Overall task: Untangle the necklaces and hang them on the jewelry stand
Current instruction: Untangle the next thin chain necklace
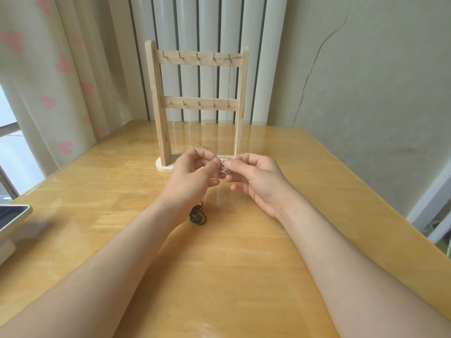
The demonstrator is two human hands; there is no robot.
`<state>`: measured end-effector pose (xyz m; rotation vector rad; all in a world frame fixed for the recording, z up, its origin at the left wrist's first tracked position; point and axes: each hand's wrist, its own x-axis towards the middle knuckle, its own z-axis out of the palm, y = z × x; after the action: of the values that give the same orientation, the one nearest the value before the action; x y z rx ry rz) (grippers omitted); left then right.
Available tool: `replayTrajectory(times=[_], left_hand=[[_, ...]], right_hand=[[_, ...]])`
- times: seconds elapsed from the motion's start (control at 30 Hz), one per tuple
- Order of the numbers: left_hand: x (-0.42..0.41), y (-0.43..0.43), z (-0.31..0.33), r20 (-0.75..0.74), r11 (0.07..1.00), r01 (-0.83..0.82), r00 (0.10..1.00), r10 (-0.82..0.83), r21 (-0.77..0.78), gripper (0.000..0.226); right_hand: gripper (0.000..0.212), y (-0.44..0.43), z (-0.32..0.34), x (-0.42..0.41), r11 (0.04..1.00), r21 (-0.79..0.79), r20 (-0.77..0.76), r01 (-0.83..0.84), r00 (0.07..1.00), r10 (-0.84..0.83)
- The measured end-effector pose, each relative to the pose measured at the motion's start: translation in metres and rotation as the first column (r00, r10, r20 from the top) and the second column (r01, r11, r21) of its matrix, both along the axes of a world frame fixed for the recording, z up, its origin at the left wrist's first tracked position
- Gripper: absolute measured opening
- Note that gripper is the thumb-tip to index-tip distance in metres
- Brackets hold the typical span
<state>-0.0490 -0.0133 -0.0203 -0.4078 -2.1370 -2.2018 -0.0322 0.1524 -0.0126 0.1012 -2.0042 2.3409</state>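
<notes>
Head view, my left hand (192, 172): fingers curled, thumb and forefinger pinching a small silver chain clump (223, 165) from the left.
My right hand (253, 176): thumb and forefinger pinching the same clump from the right, other fingers loosely curled beneath.
Silver necklace (214, 93): hung over the two rightmost top hooks, its strands dropping to my fingertips; I cannot tell whether the clump is part of it.
Jewelry stand (158, 106): upright at the far middle of the table (231, 264), just beyond my hands.
Black cord necklace (197, 213): a tangled heap on the table, beside my left wrist.
Device (12, 220): at the left edge.
</notes>
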Motion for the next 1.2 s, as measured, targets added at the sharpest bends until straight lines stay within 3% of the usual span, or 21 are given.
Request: replayTrajectory(times=[0.23, 0.47, 1.1, 1.2], left_hand=[[0.002, 0.011, -0.004, 0.075, 0.999, -0.033, 0.997, 0.031, 0.029, 0.003], [0.001, 0.004, -0.002, 0.133, 0.993, 0.000, 0.991, -0.016, 0.120, 0.011], [-0.002, -0.003, 0.002, 0.134, 0.998, 0.061, 0.989, -0.064, 0.024, 0.018], [-0.001, -0.006, 0.002, 0.099, 0.998, 0.055, 0.994, -0.051, -0.029, 0.034]], right_hand=[[0.014, -0.003, -0.004, -0.003, 0.957, 0.257, -0.084, 0.136, 0.989, -0.118], [0.012, 0.002, -0.009, -0.007, 0.974, 0.184, -0.132, 0.133, 0.985, -0.109], [0.011, 0.001, -0.006, 0.000, 0.977, 0.164, -0.129, 0.139, 0.985, -0.118], [0.015, 0.003, -0.006, 0.000, 0.977, 0.160, -0.147, 0.141, 0.982, -0.118]])
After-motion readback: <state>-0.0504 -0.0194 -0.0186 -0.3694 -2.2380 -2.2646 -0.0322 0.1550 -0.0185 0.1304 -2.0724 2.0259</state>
